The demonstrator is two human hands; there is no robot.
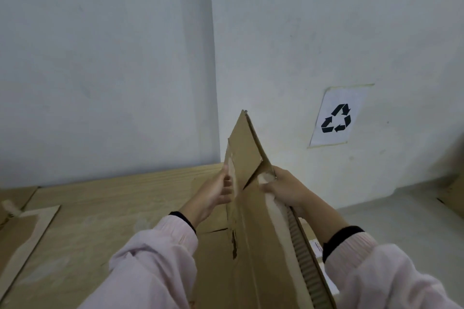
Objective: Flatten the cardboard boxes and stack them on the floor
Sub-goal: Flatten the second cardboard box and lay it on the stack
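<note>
My left hand (216,190) and right hand (283,187) grip the collapsed cardboard box (253,221) between them, its long axis pointing away; the floor stack (100,208) lies lower left.

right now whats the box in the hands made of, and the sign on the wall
The box: corrugated cardboard, matte brown; fluted core shows along its right edge. The recycling sign: looks like plain white paper, black print, seemingly taped at its edges.

Pale pink ribbed sleeves (160,253) with black cuffs (341,236).
</note>
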